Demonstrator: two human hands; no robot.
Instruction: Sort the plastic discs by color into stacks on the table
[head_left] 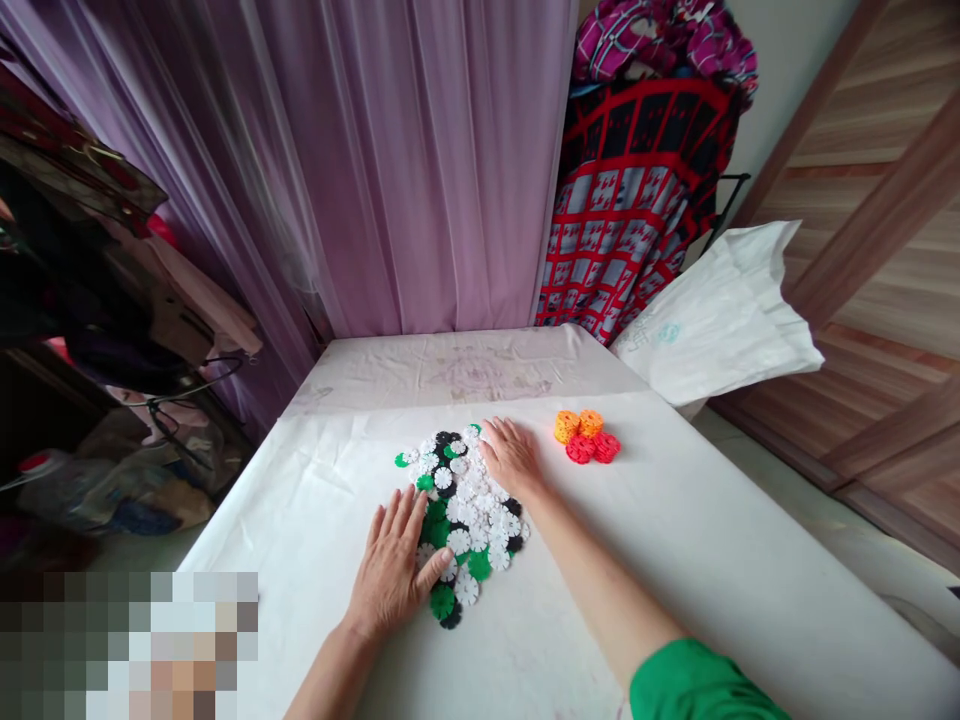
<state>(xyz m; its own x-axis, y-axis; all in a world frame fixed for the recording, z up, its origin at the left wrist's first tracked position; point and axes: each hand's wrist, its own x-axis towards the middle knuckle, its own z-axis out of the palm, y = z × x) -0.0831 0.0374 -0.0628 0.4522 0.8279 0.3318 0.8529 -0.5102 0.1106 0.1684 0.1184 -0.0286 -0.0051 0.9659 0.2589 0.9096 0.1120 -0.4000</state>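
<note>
the left hand [391,568] and the right hand [511,458] lie open and flat, gripping nothing, touching opposite sides of a heap of white, green and black snowflake discs [469,515] on the white-covered surface [637,560], near small orange and red disc stacks [587,437].

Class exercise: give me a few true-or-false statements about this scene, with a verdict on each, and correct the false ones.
1. The left hand lies palm down against a pile of white, green and black plastic snowflake discs. True.
2. The right hand lifts a red disc into the air. False: it rests palm down at the pile's far edge, and the red discs lie apart on the cloth.
3. Orange discs sit beside the red discs. True.
4. The right arm's sleeve is purple. False: it is green.
5. A purple curtain hangs behind the white-covered table. True.
</note>
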